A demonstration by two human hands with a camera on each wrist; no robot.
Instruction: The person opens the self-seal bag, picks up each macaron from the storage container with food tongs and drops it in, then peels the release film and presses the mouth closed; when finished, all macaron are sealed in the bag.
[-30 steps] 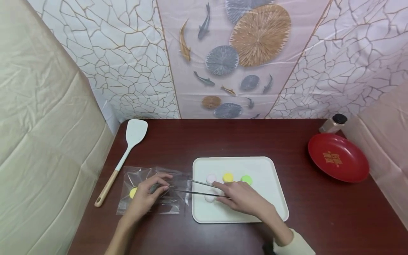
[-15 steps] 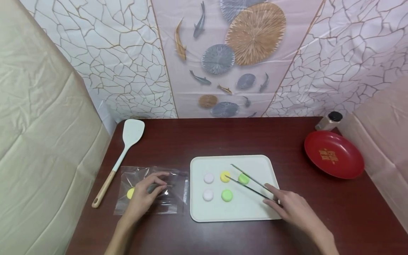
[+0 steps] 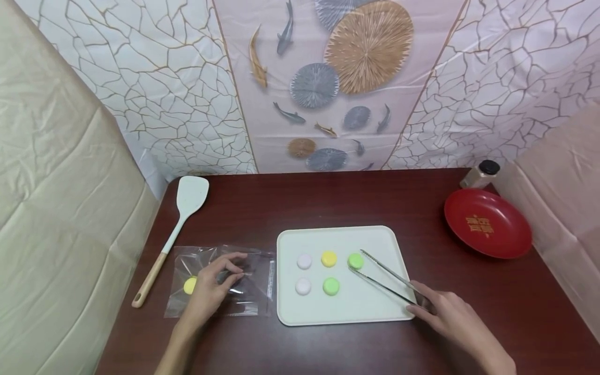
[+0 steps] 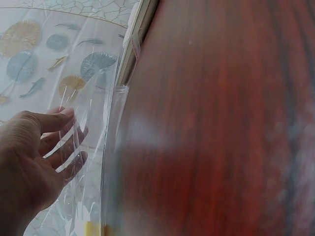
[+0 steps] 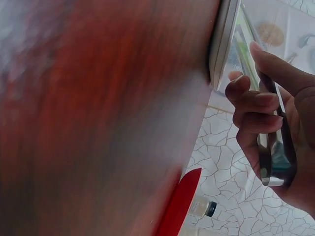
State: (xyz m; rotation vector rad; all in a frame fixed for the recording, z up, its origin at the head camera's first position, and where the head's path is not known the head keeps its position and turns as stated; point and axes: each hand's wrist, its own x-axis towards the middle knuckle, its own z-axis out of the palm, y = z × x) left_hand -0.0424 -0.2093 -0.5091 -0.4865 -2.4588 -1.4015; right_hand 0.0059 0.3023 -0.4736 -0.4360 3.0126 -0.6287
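Note:
My left hand (image 3: 212, 284) pinches the film of a clear plastic bag (image 4: 88, 118), which lies left of the tray with a yellow macaron (image 3: 189, 285) inside. My right hand (image 3: 452, 315) grips metal tongs (image 5: 278, 162) with their arms spread. The tong tips hang near a green macaron (image 3: 355, 261) at the right of the top row, on the white tray (image 3: 375, 310). Also on the tray are a yellow macaron (image 3: 328, 259), a second green macaron (image 3: 330, 286) and two pale lilac macarons (image 3: 303, 261). Whether the tips touch the green macaron I cannot tell.
A white spatula (image 3: 192, 195) with a wooden handle lies at the left. At the back right are a red plate (image 3: 487, 224) and a black-lidded jar (image 3: 480, 174). Fabric walls enclose the dark wooden table (image 3: 262, 203) at the back and sides.
My right hand has drawn the tongs from the bag's mouth rightward across the tray to the right-hand green macaron. My left hand stays at the bag. The head view has shifted slightly.

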